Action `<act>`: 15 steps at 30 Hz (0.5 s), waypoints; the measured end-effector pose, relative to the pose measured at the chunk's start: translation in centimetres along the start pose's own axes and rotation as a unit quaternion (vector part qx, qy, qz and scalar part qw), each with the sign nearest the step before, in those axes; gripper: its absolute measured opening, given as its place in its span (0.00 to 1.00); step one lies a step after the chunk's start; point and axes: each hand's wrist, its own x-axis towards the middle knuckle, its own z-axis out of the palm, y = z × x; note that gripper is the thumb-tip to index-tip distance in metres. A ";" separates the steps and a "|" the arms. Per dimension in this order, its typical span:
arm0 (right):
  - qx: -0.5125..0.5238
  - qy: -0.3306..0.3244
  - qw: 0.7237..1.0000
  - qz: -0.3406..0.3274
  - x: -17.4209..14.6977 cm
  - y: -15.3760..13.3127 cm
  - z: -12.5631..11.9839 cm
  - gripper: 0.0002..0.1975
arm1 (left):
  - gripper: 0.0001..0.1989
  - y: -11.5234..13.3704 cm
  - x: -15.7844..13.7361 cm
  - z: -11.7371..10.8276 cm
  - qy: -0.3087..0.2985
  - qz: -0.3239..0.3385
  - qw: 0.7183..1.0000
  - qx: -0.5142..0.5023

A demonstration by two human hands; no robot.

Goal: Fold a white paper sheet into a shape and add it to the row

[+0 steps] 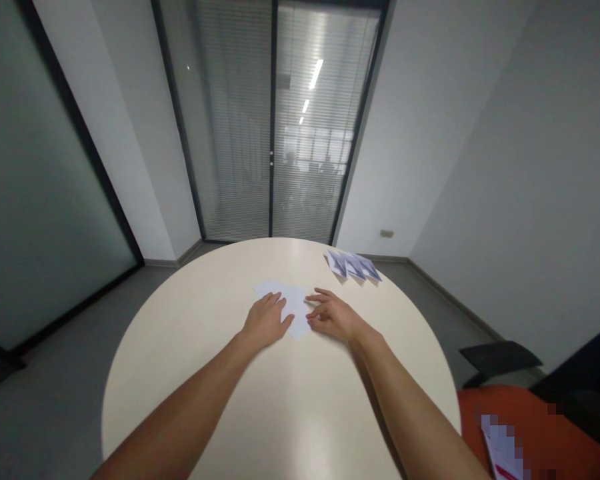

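Observation:
A white sheet of paper point(295, 303) lies on the round cream table point(220, 413), with pointed corners showing at its left and near side; it looks folded. My left hand point(267, 321) rests flat over its left part, fingers stretched and thumb apart. At the right edge of the paper is my right hand point(334, 316). Its thumb and forefinger come together on that edge, while other fingers stretch out above. The fingertips cover part of the edge, so the exact fold is hard to see.
Several folded papers with bluish-grey print point(353, 265) lie overlapping near the far right rim. An orange chair point(545, 433) with a black armrest point(500, 360) stands at the right, a blurred printed item point(504, 448) on its seat. Beyond the table are glass panels with blinds point(230, 133).

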 end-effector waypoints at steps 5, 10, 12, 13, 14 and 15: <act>-0.010 0.022 0.998 0.056 -0.1 -0.3 0.5 0.10 | 0.27 -0.6 0.1 0.3 -0.012 0.051 0.998 -0.039; -0.033 0.024 0.996 0.081 -0.4 0.4 1.1 0.17 | 0.26 -0.4 -0.1 -0.1 -0.050 0.129 0.987 -0.079; -0.043 0.022 0.996 0.080 -0.4 0.8 1.2 0.17 | 0.26 -0.3 -0.3 -0.2 -0.062 0.154 0.982 -0.091; -0.046 0.021 0.996 0.078 -0.4 0.9 1.2 0.17 | 0.26 -0.2 -0.3 -0.3 -0.066 0.166 0.979 -0.096; -0.048 0.021 0.996 0.075 -0.4 1.1 1.2 0.17 | 0.26 -0.2 -0.4 -0.3 -0.069 0.177 0.977 -0.099; -0.047 0.020 0.996 0.069 -0.4 1.2 1.3 0.17 | 0.26 -0.1 -0.4 -0.3 -0.070 0.186 0.975 -0.102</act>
